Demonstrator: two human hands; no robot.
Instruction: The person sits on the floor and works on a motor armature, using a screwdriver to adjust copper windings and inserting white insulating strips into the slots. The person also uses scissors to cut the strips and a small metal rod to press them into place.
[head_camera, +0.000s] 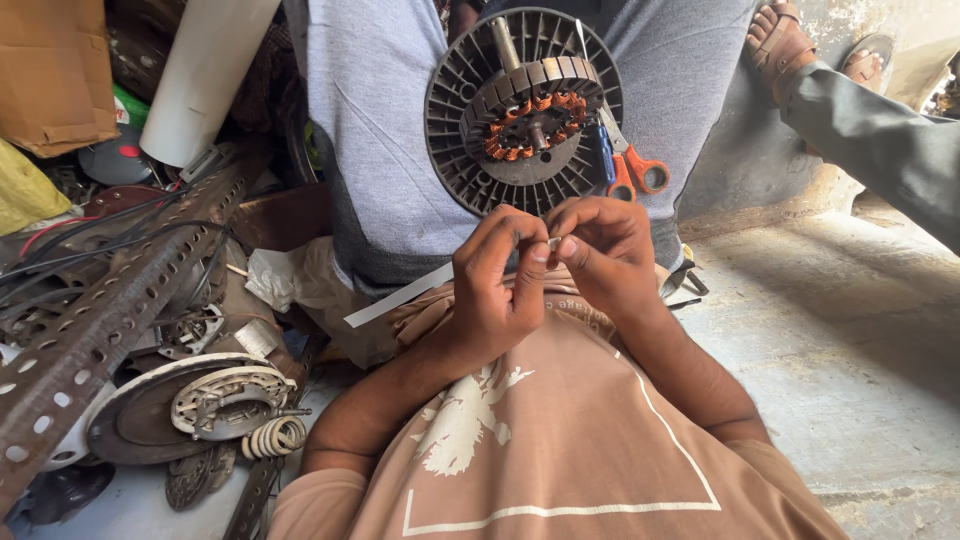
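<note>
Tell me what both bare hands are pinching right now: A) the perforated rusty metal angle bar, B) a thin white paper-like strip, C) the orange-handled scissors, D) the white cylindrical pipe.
B: the left hand and right hand meet fingertip to fingertip on the thin white strip, which trails to the left below the round black fan motor with copper windings; the orange-handled scissors lie untouched beside it.

the floor (860, 350) is bare grey concrete on the right side, rough and stained. on the left side it carries scrap: a perforated steel angle (100, 320) lying diagonally, a round motor plate (150, 415) with a white winding ring (228, 398) on it, a small wire coil (275, 437) just beside the plate, black cables (90, 250) across the angle, crumpled white paper (272, 278), and a white tube (205, 70) standing tilted at the back.
</note>
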